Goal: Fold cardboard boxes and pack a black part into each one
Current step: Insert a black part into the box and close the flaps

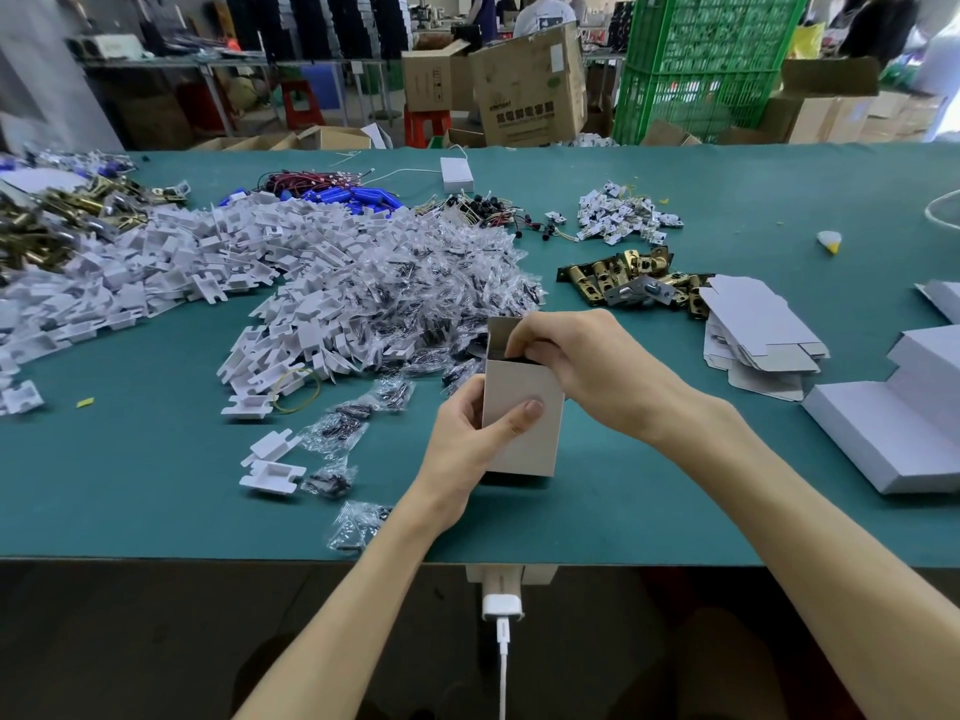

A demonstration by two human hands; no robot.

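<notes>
- Fingers (527,339) of the right hand (587,366) curl down into the open top of the cardboard box (519,439), their tips at the near lip of its mouth.
- Just under those tips a black part (511,359) shows inside the mouth. Whether the fingers pinch it or only press on it cannot be told.
- The left hand (462,444) grips the box from its left side, with the thumb (527,410) laid across the front face and the other fingers hidden behind.
- The box stands upright with its rear flap raised, low over the green table (156,485) near the front edge.
- Behind and to the left lie a heap of bagged parts (415,283) and a heap of white plastic inserts (156,267).
- To the right, flat box blanks (753,330) lie just beside brass latches (623,280), and stacked white boxes (909,413) sit further right.
</notes>
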